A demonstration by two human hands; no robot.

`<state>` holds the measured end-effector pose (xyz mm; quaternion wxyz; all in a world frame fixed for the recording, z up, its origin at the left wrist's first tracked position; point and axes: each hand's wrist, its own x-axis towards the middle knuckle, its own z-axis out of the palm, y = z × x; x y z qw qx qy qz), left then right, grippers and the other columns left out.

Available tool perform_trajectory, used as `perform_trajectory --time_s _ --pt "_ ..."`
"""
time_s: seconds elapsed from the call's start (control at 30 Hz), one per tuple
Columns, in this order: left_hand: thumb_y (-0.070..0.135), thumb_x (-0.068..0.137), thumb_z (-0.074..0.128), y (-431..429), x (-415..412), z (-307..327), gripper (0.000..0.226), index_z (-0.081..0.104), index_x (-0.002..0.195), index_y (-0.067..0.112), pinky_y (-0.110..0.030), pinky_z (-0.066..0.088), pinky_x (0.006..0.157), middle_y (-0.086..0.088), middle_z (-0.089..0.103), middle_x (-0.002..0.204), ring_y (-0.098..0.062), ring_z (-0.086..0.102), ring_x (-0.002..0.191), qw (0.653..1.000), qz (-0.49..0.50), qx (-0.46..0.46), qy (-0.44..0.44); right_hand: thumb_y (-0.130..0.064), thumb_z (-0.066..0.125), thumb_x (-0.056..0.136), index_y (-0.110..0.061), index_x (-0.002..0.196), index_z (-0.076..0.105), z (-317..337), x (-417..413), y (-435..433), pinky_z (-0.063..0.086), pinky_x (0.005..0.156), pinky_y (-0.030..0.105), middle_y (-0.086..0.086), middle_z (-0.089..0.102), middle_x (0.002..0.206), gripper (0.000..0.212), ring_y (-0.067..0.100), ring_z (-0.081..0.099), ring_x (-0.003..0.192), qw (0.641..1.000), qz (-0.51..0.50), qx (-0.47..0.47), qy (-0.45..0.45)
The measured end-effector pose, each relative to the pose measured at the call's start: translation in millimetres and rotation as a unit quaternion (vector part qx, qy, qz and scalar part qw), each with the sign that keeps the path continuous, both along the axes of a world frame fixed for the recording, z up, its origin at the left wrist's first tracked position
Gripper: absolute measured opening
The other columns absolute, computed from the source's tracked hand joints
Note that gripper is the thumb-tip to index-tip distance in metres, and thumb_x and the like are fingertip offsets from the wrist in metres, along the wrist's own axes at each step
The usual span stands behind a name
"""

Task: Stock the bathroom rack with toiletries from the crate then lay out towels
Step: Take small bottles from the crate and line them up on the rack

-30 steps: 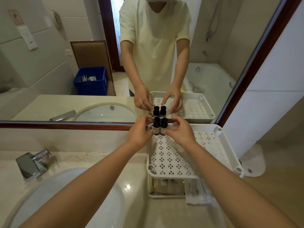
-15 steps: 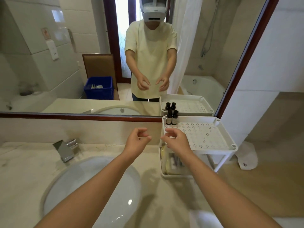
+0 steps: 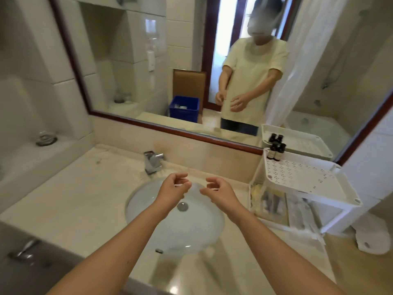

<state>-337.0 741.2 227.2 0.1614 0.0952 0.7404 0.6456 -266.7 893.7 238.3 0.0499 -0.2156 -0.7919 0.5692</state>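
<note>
The white rack [image 3: 306,179] holds 2 small bottles [image 3: 276,153] at its top tray's back-left corner, packets [image 3: 274,203] on the shelf below. Left grip [image 3: 172,192] and right grip [image 3: 221,193] hover loosely curled, empty, over the sink [image 3: 174,231].

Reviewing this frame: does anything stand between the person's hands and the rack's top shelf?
Nothing visible does. The left hand and right hand hover empty over the sink, and the rack stands just to their right. Its top shelf carries only two small bottles in the back left corner; the rest is bare.
</note>
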Motion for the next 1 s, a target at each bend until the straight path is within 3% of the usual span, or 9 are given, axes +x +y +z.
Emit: perform_trajectory --time_s 0.17,0.4,0.6,0.77,1.0 --pt "0.018 0.092 0.060 -67.2 15.7 -4.9 0.027 0.056 0.119 0.019 -0.025 0.050 0.075 0.000 0.061 0.105 -0.015 0.061 0.090 0.995 0.094 -0.020 -0.011 -0.025 0.072 0.082 -0.022 0.125 0.054 0.3 -14.4 -51.2 0.047 0.069 0.019 -0.003 0.055 0.118 0.047 0.012 0.058 0.101 0.993 0.117 0.017 -0.015" --pt "0.017 0.090 0.062 -149.5 72.1 -13.7 0.030 0.057 0.119 0.014 -0.034 0.049 0.089 -0.001 0.061 0.107 -0.018 0.060 0.097 0.967 0.242 -0.071 -0.026 -0.024 0.074 0.081 -0.022 0.129 0.052 -13.7 -12.6 -121.2 0.043 0.089 0.025 -0.001 0.052 0.127 0.052 0.015 0.053 0.114 0.961 0.272 0.056 -0.017" --pt "0.009 0.087 0.067 -218.9 145.2 -24.7 0.035 0.057 0.120 0.005 -0.012 0.041 0.078 -0.003 0.061 0.106 -0.009 0.059 0.085 0.923 0.364 -0.125 -0.026 -0.024 0.072 0.082 -0.020 0.132 0.051 -34.0 6.6 -196.4 0.042 0.100 0.030 0.002 0.046 0.136 0.055 0.016 0.048 0.120 0.898 0.426 0.114 0.010" --pt "0.021 0.088 0.066 -275.2 210.5 -29.7 0.036 0.055 0.122 0.016 -0.021 0.041 0.089 0.000 0.059 0.115 -0.011 0.056 0.101 0.888 0.434 -0.141 -0.062 -0.025 0.074 0.078 -0.019 0.132 0.052 -44.0 32.0 -266.3 0.041 0.105 0.034 0.003 0.048 0.136 0.058 0.018 0.049 0.123 0.852 0.509 0.120 0.018" --pt "0.026 0.090 0.065 -352.9 282.7 -39.6 0.036 0.052 0.123 0.019 -0.023 0.042 0.086 0.003 0.056 0.116 -0.010 0.054 0.105 0.841 0.514 -0.141 -0.093 -0.030 0.075 0.075 -0.025 0.130 0.053 -51.6 71.1 -367.8 0.042 0.104 0.032 -0.001 0.049 0.136 0.060 0.014 0.052 0.121 0.795 0.593 0.126 0.020"
